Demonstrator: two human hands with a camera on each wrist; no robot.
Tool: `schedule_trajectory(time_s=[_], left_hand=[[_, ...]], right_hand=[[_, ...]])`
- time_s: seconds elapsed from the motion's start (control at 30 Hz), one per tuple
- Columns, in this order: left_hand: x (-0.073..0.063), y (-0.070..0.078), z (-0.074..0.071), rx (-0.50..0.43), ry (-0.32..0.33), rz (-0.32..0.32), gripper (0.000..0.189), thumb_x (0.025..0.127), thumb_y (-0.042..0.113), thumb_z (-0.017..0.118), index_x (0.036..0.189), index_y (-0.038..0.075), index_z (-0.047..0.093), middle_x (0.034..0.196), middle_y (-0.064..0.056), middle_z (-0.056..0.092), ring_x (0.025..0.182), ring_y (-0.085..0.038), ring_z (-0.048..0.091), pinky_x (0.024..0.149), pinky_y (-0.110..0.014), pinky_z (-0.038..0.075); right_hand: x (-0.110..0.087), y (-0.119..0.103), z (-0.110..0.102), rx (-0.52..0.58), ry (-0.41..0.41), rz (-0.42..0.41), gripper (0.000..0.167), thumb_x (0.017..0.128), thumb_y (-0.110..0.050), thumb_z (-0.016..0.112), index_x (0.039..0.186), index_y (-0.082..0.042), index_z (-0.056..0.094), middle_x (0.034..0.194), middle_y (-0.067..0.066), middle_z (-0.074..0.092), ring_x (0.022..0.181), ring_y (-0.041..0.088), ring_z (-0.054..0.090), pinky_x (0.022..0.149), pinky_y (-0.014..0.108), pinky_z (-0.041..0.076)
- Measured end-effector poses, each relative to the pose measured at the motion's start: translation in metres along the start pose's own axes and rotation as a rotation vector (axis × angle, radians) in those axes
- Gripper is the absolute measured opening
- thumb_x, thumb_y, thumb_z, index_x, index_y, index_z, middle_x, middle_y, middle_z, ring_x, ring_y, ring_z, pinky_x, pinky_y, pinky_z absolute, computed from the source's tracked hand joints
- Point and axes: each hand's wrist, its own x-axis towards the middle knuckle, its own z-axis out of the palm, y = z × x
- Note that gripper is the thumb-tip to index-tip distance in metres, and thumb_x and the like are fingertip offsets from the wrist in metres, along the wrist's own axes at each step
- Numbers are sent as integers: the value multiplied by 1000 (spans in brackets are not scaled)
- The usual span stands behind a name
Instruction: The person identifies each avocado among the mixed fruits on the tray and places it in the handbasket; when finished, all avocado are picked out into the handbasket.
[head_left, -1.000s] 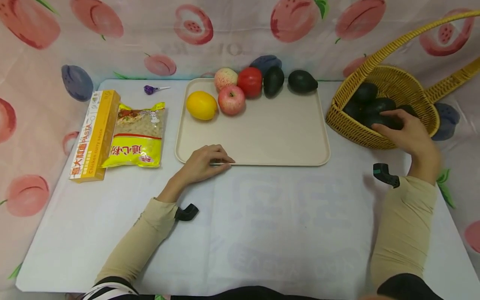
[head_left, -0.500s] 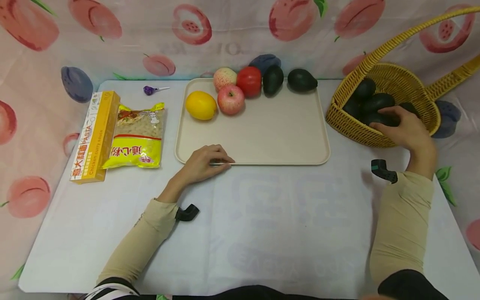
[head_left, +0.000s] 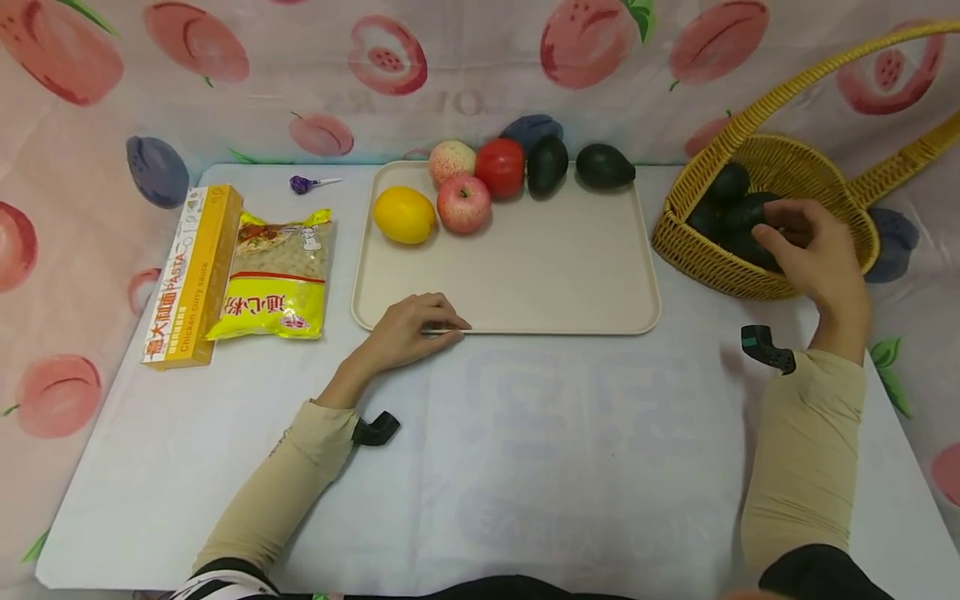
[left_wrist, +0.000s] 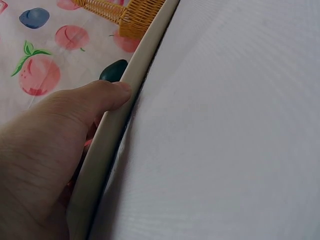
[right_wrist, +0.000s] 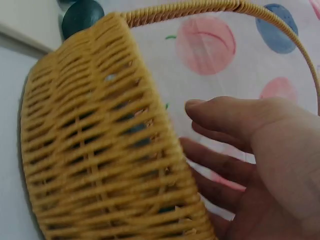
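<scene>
My left hand [head_left: 412, 332] holds the near rim of a beige tray [head_left: 555, 275]; in the left wrist view the thumb [left_wrist: 112, 95] lies along the rim's outer side. On the tray sit a lemon [head_left: 404, 215], a pink apple [head_left: 463, 204], a pale speckled fruit [head_left: 451, 162], a red fruit [head_left: 500, 168] and two avocados, one upright [head_left: 547, 167] and one lying [head_left: 604, 167]. My right hand [head_left: 821, 250] is at the yellow wicker basket [head_left: 817, 162], over several avocados [head_left: 750, 212]. The right wrist view shows its thumb and fingers apart, with nothing between them.
A yellow pasta box [head_left: 191, 279] stands at the left beside a macaroni bag [head_left: 275, 275]. Behind them lies a purple lollipop [head_left: 302, 184]. The basket's tall handle [head_left: 795, 92] arches over the right side. A fruit-print cloth [head_left: 465, 50] hangs behind the table.
My right hand has lifted slightly off the nearest avocado in the basket, its thumb and fingers spreading apart. The left hand stays on the tray rim.
</scene>
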Motion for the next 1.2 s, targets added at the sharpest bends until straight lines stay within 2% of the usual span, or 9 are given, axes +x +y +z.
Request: schedule_trajectory(time_s=[0.07, 0.1, 0.3, 0.43, 0.57, 0.93, 1.07, 1.2], left_hand=[[0, 0, 0, 3, 1, 4, 14, 88, 29, 67, 100, 27, 74, 93, 13, 63, 83, -5, 54, 75, -27, 42], [0, 0, 1, 5, 3, 5, 14, 88, 29, 67, 100, 28, 74, 92, 13, 63, 83, -5, 54, 75, -27, 42], [0, 0, 1, 14, 1, -9, 14, 88, 30, 67, 100, 28, 73, 92, 14, 62, 82, -5, 53, 74, -27, 41], [0, 1, 1, 16, 3, -15, 14, 88, 29, 67, 100, 28, 74, 92, 14, 62, 81, -5, 53, 74, -27, 41], [0, 1, 2, 13, 4, -16, 14, 87, 28, 68, 100, 28, 74, 92, 13, 63, 82, -5, 53, 74, -27, 41], [-1, 1, 0, 22, 1, -21, 13, 88, 30, 67, 99, 29, 74, 92, 14, 62, 81, -5, 53, 72, -27, 40], [-2, 2, 1, 23, 1, -24, 13, 88, 30, 67, 99, 29, 74, 92, 14, 62, 81, -5, 52, 72, -26, 40], [-2, 2, 1, 19, 2, -26, 13, 88, 29, 68, 99, 29, 74, 92, 14, 62, 82, -5, 54, 73, -27, 41]], right_hand=[[-1, -3, 2, 82, 53, -47, 40, 92, -30, 60, 131, -25, 54, 114, -18, 54, 101, -7, 48, 94, 12, 38], [-1, -5, 3, 110, 79, -78, 38, 91, -27, 61, 129, -23, 57, 112, -20, 55, 99, -8, 49, 93, 11, 38], [-5, -26, 9, 263, 182, -265, 29, 89, -11, 63, 118, -10, 64, 107, -15, 63, 96, -2, 56, 87, 10, 41], [-10, -42, 15, 356, 198, -409, 28, 87, -2, 62, 114, 5, 63, 103, -11, 65, 92, 2, 59, 81, 12, 43], [-14, -55, 20, 391, 184, -503, 27, 86, 2, 61, 112, 10, 61, 103, -7, 66, 92, 4, 61, 81, 13, 44], [-24, -94, 50, 362, 46, -563, 28, 87, 3, 60, 114, 10, 58, 106, 2, 64, 97, 8, 59, 88, 16, 43], [-26, -106, 62, 316, 7, -542, 29, 88, 0, 61, 116, 7, 57, 108, 2, 63, 100, 6, 58, 90, 18, 43], [-24, -114, 74, 279, -22, -524, 31, 89, -3, 61, 119, 6, 56, 113, 13, 61, 103, 7, 56, 91, 19, 44]])
